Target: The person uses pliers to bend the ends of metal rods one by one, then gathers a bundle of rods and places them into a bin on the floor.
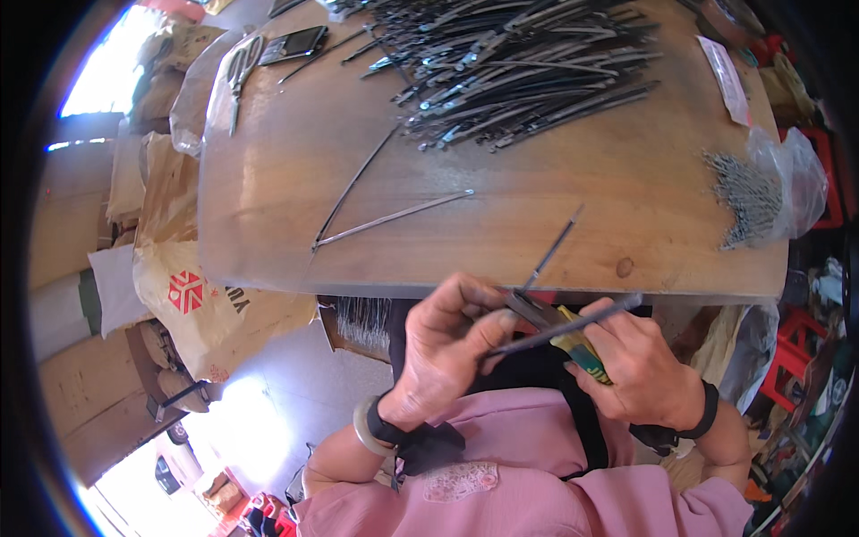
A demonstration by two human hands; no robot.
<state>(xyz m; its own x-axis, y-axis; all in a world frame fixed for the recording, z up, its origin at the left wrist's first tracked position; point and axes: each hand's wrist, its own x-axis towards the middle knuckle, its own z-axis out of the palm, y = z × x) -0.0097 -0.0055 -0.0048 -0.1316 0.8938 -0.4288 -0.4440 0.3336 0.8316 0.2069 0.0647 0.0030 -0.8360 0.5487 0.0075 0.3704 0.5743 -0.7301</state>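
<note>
Pinching a slender dark strip (550, 336), left hand (456, 345) nearly closed, strip slanting rightward from the pinch, right hand (640, 362) wrapped around yellow-and-green-handled metal tool (588, 360)

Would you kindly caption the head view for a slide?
Left hand holding a dark strip, right hand a yellow-green tool, beside a table with piled strips.

Left fingers (489, 332) pinch a dark strip (559, 329) near the wooden table (403, 259).

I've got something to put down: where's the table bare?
The brown wooden table is bare left, between silver metal scissors and two long grey strips, and right, between the big black-strip pile and grey wire bundle. Far centre is crowded.
</note>
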